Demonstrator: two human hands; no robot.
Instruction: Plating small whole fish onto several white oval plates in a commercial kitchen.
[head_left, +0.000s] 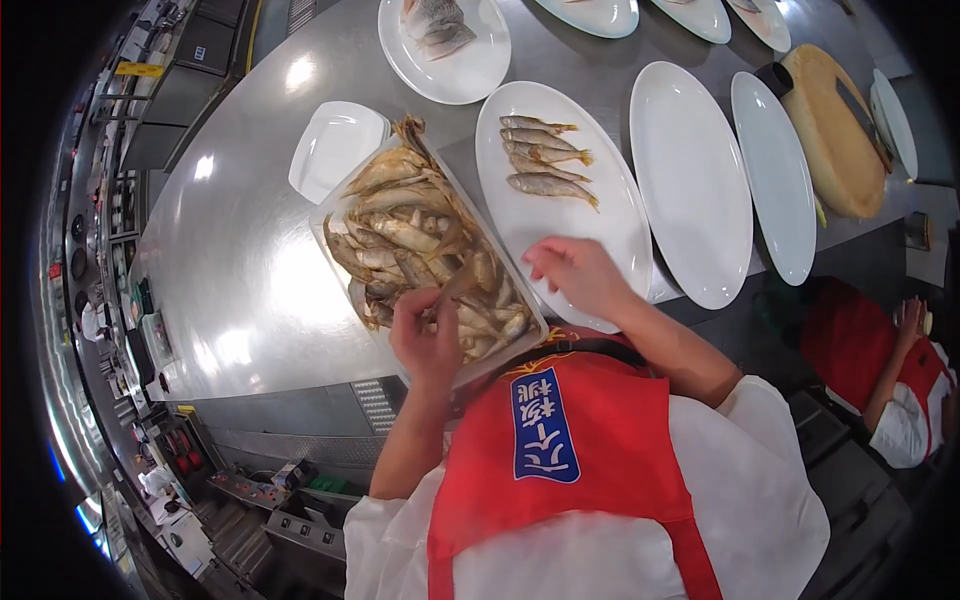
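A clear plastic tub (486, 217) full of small yellowish fish (409, 232) stands on the steel counter before me. Over its near part, my left hand (425, 337) has its fingertips closed on what looks like the end of one small fish (466, 277). To the right lies a white oval plate (615, 202), with several small fish (547, 157) set side by side at its far end. Above the near part of this plate hovers my right hand (577, 274), its fingers loosely curled and apart, with nothing visible in them.
Stacked square white plates (337, 146) stand left of the tub. Two bare oval plates (690, 180) (772, 172) lie to the right, before a wooden board (832, 142) with a knife (855, 109). Beyond is a plate of cut fish (442, 82). A co-worker (907, 382) is at right.
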